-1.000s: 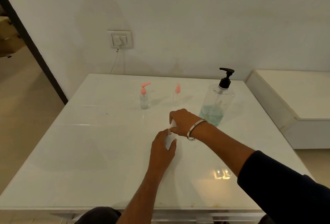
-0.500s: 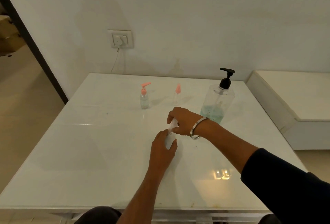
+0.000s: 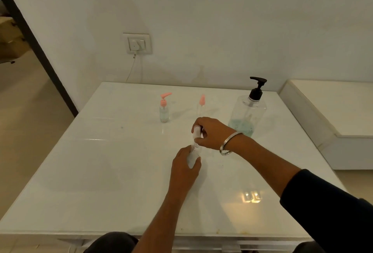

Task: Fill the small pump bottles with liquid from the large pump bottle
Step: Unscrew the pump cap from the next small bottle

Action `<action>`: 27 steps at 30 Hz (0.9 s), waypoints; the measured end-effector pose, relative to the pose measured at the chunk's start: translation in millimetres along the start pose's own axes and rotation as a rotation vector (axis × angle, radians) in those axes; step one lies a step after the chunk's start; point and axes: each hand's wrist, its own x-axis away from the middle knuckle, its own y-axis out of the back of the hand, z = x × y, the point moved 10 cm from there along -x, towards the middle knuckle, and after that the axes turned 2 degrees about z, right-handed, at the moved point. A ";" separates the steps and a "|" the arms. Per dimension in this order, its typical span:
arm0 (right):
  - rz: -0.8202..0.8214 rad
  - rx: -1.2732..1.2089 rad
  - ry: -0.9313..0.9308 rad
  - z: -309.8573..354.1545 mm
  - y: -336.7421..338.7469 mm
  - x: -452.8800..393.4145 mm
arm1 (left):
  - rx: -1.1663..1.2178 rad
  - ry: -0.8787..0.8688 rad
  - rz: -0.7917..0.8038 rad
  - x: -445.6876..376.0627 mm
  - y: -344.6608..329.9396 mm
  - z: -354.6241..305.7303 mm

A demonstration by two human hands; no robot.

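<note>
At the middle of the white table (image 3: 101, 172), my left hand (image 3: 184, 170) grips the body of a small clear bottle (image 3: 194, 155). My right hand (image 3: 212, 132) pinches its pale cap (image 3: 196, 132), which sits lifted just above the bottle's neck. A large clear pump bottle (image 3: 249, 111) with a black pump and a little blue-green liquid at the bottom stands behind my right wrist. Two small bottles with pink pumps stand further back: one (image 3: 163, 109) at the left holding some liquid, one (image 3: 201, 103) nearer the middle.
A wall socket (image 3: 138, 43) with a white cable hangs above the table's far edge. A lower white unit (image 3: 333, 115) stands to the right of the table. An open doorway with a dark frame is at the left.
My right hand has risen slightly with the cap, baring the bottle's neck. My left hand still holds the bottle in the same place.
</note>
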 end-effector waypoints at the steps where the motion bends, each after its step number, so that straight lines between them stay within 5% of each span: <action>1: -0.009 -0.021 -0.001 -0.6 2.3 0.7 | -0.007 -0.002 -0.003 -0.4 0.0 0.7; 13: -0.144 -0.200 -0.096 -22.3 12.2 6.3 | 0.081 0.095 0.102 -2.9 -12.7 11.7; 27: -0.382 -0.360 -0.177 -37.9 56.3 24.3 | 0.058 -0.028 -0.050 -2.7 0.7 7.0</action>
